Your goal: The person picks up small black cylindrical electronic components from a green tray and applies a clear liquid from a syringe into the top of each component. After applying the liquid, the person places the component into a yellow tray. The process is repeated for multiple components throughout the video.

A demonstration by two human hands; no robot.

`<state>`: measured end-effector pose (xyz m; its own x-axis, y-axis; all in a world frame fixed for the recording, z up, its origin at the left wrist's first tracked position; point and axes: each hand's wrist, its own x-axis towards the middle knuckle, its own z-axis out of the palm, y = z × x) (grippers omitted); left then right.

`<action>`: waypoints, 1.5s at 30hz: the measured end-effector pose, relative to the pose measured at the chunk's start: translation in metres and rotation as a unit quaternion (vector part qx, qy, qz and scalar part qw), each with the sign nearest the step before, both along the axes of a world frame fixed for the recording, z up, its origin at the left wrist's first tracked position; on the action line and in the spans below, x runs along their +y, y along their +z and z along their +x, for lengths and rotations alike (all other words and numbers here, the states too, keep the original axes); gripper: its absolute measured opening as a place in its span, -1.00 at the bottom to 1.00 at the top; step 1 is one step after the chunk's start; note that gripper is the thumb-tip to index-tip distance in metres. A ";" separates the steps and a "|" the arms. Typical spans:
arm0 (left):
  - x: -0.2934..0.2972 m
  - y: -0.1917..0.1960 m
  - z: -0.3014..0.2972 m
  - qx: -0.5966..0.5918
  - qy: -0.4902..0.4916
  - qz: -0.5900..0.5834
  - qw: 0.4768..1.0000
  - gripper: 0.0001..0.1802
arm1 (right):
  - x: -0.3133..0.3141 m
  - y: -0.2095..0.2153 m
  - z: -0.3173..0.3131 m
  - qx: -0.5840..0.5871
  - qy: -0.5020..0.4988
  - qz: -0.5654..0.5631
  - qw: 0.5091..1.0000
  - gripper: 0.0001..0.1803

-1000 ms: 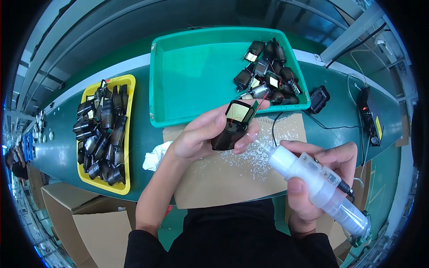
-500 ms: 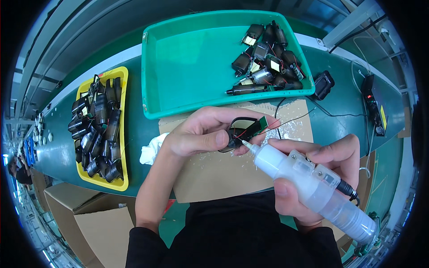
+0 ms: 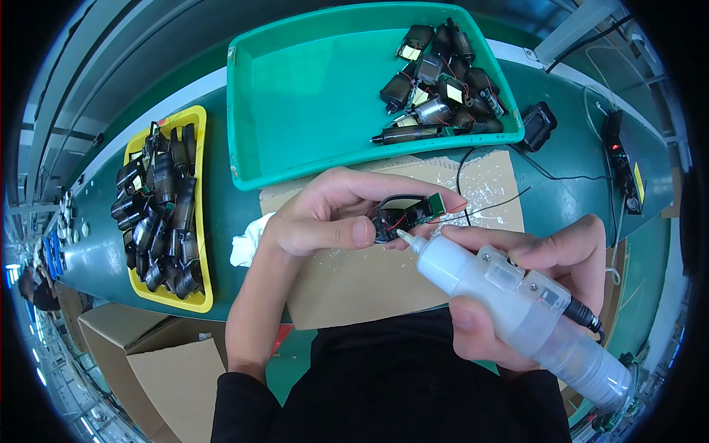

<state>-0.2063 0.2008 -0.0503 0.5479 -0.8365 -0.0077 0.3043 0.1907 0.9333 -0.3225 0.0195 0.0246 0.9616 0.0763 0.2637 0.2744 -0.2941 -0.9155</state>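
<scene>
My left hand (image 3: 325, 210) is closed around a small black housing with a green circuit board (image 3: 436, 207) at its right end. Thin red and black wires run over the housing, and a dark wire sticks out to the right. A translucent white glue syringe (image 3: 450, 267) fills my right hand (image 3: 565, 258), fingers wrapped round it. A clear switch block and a black cable are fixed along its barrel. The tapered nozzle (image 3: 408, 238) points at the housing's near right side; whether it touches cannot be made out.
Beyond my hands, a green tray (image 3: 310, 168) has dark motor-like units heaped at its right. On the left, a yellow tray (image 3: 210, 284) is piled with similar units. Speckled cardboard (image 3: 369, 295) lies below my hands, beside a white cloth (image 3: 249, 242). Cables and a black power box (image 3: 620, 159) lie right.
The whole view has shifted slightly, with the trays higher in the picture. The nozzle tip sits a little farther right against the housing. Both grips stay the same.
</scene>
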 end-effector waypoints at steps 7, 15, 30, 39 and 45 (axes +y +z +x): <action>0.000 -0.011 0.002 0.008 -0.042 -0.083 0.996 -0.16 | 0.001 0.002 0.000 -0.006 -0.004 -0.013 1.000 -0.40; 0.000 -0.014 0.003 0.011 -0.073 -0.124 0.989 -0.21 | 0.001 0.004 0.000 -0.008 -0.001 -0.032 0.999 -0.37; 0.001 -0.014 0.005 0.014 -0.103 -0.136 0.985 -0.19 | 0.001 0.006 -0.004 -0.004 -0.036 -0.043 0.998 -0.39; 0.002 -0.018 0.005 0.023 -0.115 -0.155 0.981 -0.21 | 0.005 0.007 -0.004 -0.019 -0.041 -0.045 0.998 -0.38; 0.002 -0.020 0.004 0.026 -0.117 -0.160 0.980 -0.20 | 0.019 0.012 -0.007 0.074 -0.130 0.114 0.982 -0.37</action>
<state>-0.2022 0.2026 -0.0703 0.3475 -0.9032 0.2518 0.4200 0.3900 0.8194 -0.3296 0.0380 0.0365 0.9701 -0.2207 0.1011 0.0759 -0.1200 -0.9899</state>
